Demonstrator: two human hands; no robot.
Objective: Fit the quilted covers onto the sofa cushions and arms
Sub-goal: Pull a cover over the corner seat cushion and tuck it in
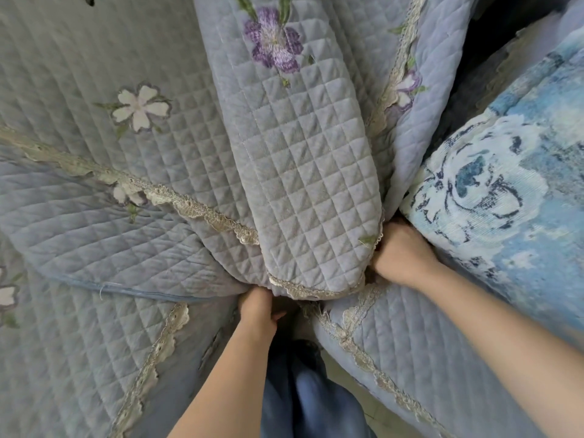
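**Two hands on one rounded cover end**

My two hands both grasp the same lavender-grey quilted fabric cover (303, 191), which lies over a long padded shape running from the top centre of the frame down to a rounded end at lower centre. My left hand (257, 311) is at the bottom of that end. Its fingers are curled up under the lace-edged rim and hidden by the cloth, and only the thumb shows. My right hand (401, 257) is clenched on the right side of the same end, knuckles up, bunching the edge where it meets the neighbouring folds.

More quilted panels of the same cloth fill the left half and the lower right. I cannot tell how many separate pieces they are. Beige scalloped lace trim (202, 213) runs along their edges in several strips.

I count five embroidered flowers. One whole purple flower (273, 42) is at top centre and one whole white flower (140, 107) at upper left. The other three are partly shown, one on the lace at mid left, one at the left edge and one pale one right of centre near the top.

One blue-and-white rose-print cushion (505, 191) presses against my right hand from the right. My blue trousers (303, 396) show at bottom centre between my forearms.
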